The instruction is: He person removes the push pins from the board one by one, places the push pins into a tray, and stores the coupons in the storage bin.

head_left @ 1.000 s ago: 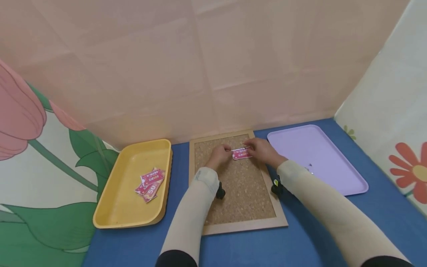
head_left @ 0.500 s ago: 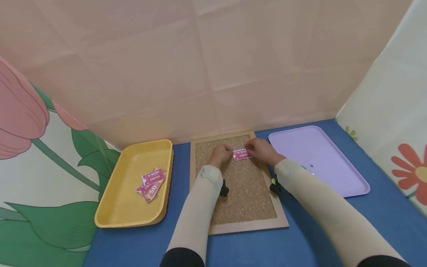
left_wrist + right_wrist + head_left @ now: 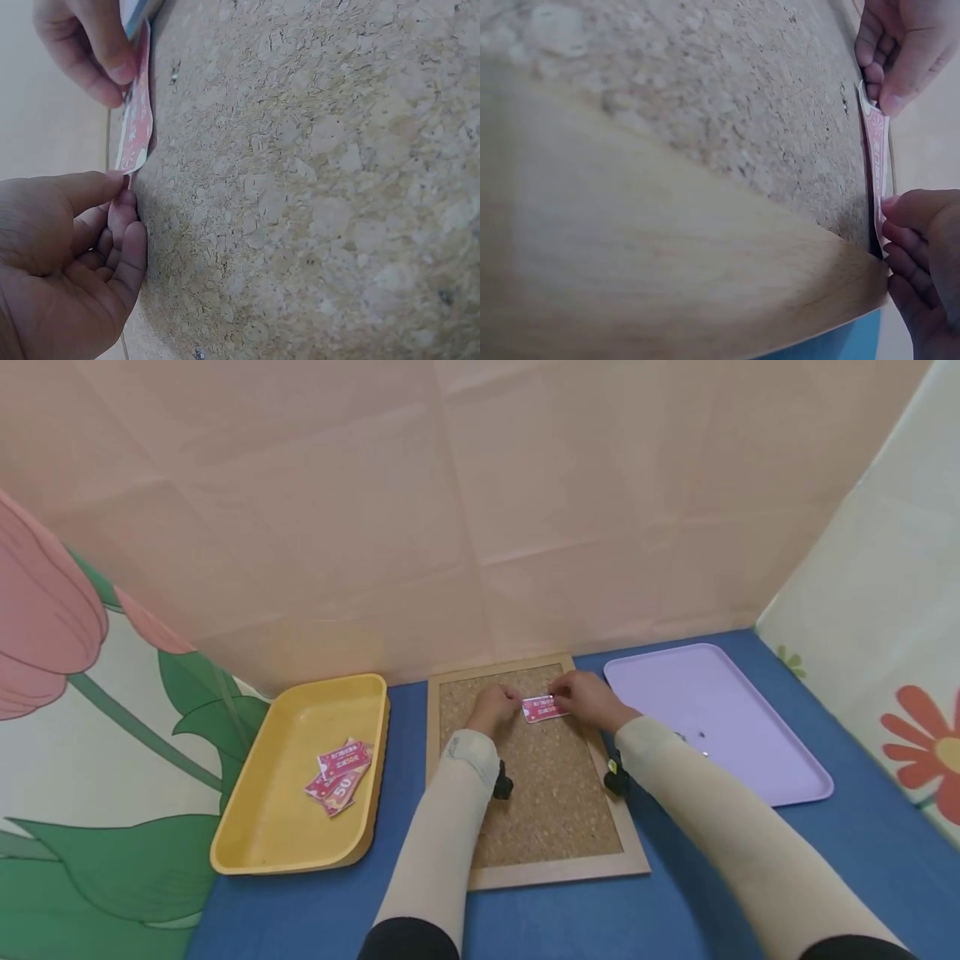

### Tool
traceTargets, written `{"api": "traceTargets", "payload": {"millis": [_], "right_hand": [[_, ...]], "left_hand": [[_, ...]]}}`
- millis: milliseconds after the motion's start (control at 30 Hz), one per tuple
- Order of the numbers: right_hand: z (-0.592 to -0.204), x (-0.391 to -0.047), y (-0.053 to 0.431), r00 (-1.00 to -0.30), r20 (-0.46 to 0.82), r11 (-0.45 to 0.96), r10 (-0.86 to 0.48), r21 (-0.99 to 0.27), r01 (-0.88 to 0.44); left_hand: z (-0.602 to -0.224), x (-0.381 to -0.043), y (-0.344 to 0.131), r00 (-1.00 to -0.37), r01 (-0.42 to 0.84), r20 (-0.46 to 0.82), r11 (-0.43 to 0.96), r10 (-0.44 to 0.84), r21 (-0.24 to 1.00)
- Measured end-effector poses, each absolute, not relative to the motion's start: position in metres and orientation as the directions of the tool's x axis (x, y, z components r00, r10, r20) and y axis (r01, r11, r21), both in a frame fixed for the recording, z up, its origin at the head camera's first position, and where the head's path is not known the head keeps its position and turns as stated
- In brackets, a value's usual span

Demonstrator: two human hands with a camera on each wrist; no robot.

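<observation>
A pink coupon [image 3: 543,708] with white print lies at the upper part of a framed cork board [image 3: 547,793]. My left hand [image 3: 495,708] pinches its left corner, thumb on top, as the left wrist view shows. At the coupon's other end my right hand [image 3: 588,697] has its thumb on the face and fingers curled at the edge. A tiny shiny spot shows beside the right fingertips; whether it is a pin is too small to tell. In the right wrist view the coupon [image 3: 877,146] bows slightly off the cork.
A yellow tray [image 3: 262,827] on the left bears several more pink coupons [image 3: 341,772]. The lilac tray [image 3: 675,672] on the right holds a few tiny metallic pieces [image 3: 702,735]. Blue cloth [image 3: 555,927] covers the table, and a pinkish backdrop stands behind.
The right fingers have shifted slightly on the coupon's upper right edge, and the shiny spot there shows less. The left hand stays at the left corner. The coupon has hardly moved.
</observation>
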State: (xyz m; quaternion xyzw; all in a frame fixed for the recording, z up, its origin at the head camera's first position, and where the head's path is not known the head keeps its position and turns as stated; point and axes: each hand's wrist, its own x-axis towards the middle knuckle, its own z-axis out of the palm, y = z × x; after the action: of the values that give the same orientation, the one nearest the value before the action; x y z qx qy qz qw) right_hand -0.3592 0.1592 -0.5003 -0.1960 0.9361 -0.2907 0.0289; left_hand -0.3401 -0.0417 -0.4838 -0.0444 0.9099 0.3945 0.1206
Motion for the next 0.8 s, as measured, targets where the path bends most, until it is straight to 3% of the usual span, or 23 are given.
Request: {"api": "traceTargets", "payload": {"millis": [800], "right_hand": [[-0.5,-0.3663,0.155,-0.924,0.06,0.781,-0.378,-0.515,-0.353]], "left_hand": [[-0.4872,-0.3425,-0.0423,-0.959,-0.212,-0.284,0.671,-0.001,0.711]]}}
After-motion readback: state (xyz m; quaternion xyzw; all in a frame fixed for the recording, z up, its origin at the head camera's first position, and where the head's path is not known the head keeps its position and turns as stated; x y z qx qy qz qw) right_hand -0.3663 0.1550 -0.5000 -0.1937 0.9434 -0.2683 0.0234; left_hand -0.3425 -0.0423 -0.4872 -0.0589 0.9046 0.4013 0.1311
